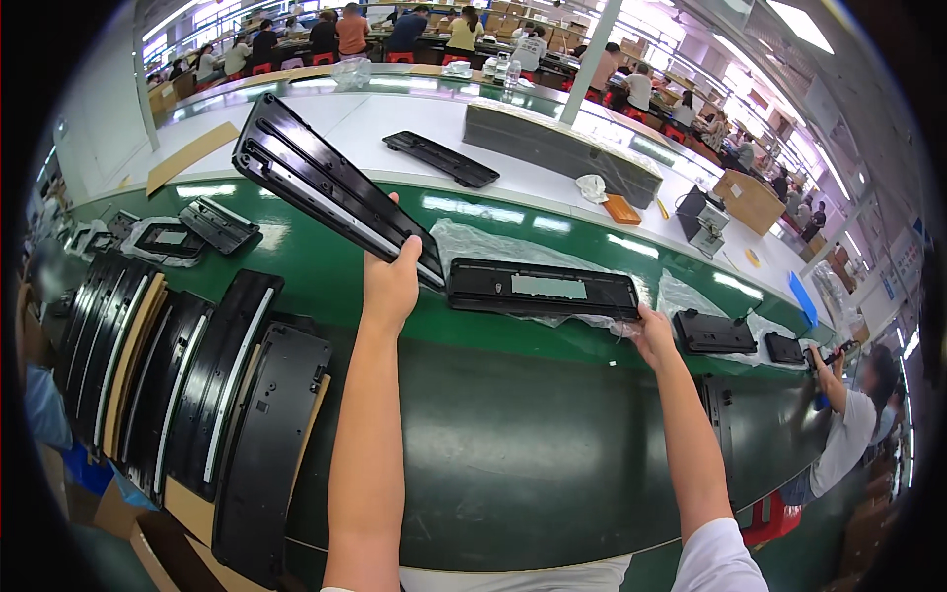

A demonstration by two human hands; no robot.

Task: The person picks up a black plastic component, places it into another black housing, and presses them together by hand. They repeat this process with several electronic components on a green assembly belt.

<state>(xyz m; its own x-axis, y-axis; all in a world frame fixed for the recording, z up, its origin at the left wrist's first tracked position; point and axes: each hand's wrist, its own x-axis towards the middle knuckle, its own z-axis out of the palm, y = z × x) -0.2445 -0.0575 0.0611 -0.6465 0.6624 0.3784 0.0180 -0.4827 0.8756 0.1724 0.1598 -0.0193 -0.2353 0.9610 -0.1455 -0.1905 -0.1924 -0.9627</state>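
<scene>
My left hand [391, 278] grips the near end of a long black plastic panel [326, 183] and holds it up over the green belt [513, 444], tilted toward the far left. To its right, a second black panel with a grey strip [541, 288] lies flat on a clear plastic bag [493, 247]. My right hand [651, 333] pinches that bag at the panel's right end.
A row of black panels [197, 385] stands stacked on edge at my left, on cardboard. More black parts [714, 332] lie further along the belt, where another person [848, 424] works. A white table behind holds a black panel [440, 158] and a wrapped grey bundle [562, 148].
</scene>
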